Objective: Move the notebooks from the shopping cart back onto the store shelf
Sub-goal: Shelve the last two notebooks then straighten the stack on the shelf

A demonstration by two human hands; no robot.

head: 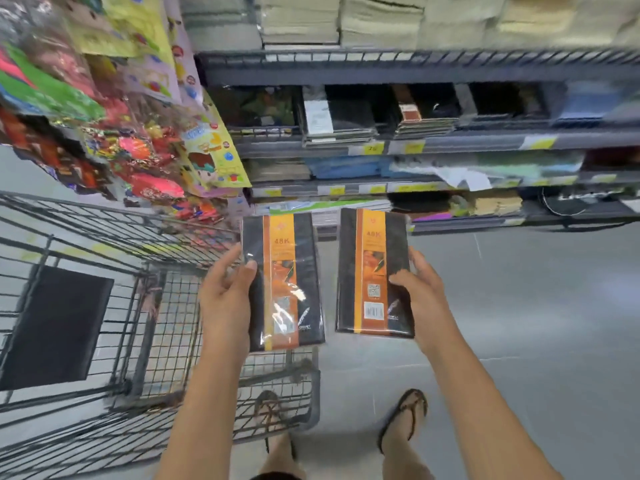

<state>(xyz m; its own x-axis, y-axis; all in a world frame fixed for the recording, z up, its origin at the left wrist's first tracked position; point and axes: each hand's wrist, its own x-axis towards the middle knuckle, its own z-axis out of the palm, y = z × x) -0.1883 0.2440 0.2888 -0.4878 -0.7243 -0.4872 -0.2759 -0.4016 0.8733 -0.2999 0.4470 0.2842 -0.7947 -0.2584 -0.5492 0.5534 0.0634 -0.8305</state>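
Two black notebooks with orange bands, wrapped in clear film, are held up in front of the shelves. My left hand (pixel 227 299) grips the left notebook (pixel 282 282) by its left edge, thumb on the cover. My right hand (pixel 420 289) grips the right notebook (pixel 375 271) by its right edge. The wire shopping cart (pixel 145 299) stands at the lower left, its right side below the left notebook. A flat black item (pixel 59 327) lies in the cart's basket. The store shelf (pixel 415 140) with stacked notebooks runs across the upper half.
Colourful packaged goods (pixel 131 126) hang at the upper left above the cart. Yellow price labels (pixel 372 148) line the shelf edges. Grey floor (pixel 519 323) spreads to the right. My feet in sandals (pixel 405 417) stand below, close to the cart's corner.
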